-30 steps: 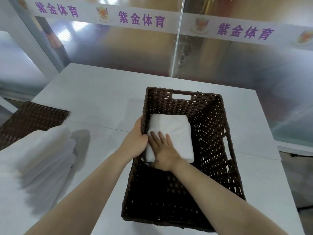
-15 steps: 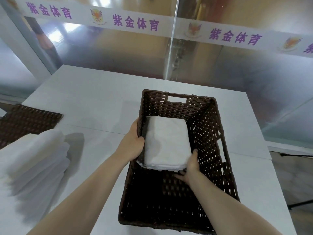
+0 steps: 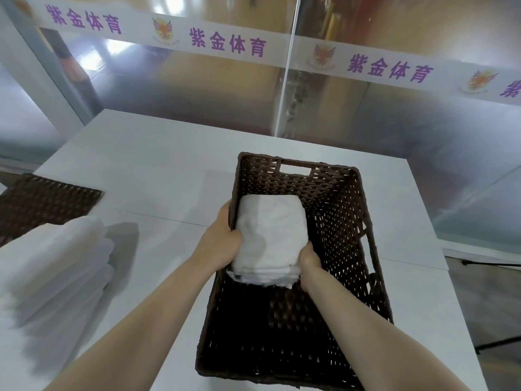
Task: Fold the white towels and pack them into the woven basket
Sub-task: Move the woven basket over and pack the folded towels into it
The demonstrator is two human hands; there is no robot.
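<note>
A dark brown woven basket (image 3: 352, 249) stands on the white table in front of me. A folded white towel (image 3: 270, 235) lies inside it against the far left wall. My left hand (image 3: 222, 244) curls over the basket's left rim and grips the towel's left side. My right hand (image 3: 308, 259) is inside the basket and holds the towel's near right corner, fingers hidden under it. A stack of white towels (image 3: 53, 266) lies on the table at the left, blurred.
The white table (image 3: 158, 176) stretches behind and to both sides of the basket. A flat woven lid or mat (image 3: 45, 201) lies at the far left. A glass partition (image 3: 282, 103) with a lettered strip stands behind the table.
My right hand left the top of the towel, went to its near right corner and now grips it. The left hand stayed on the towel's left side.
</note>
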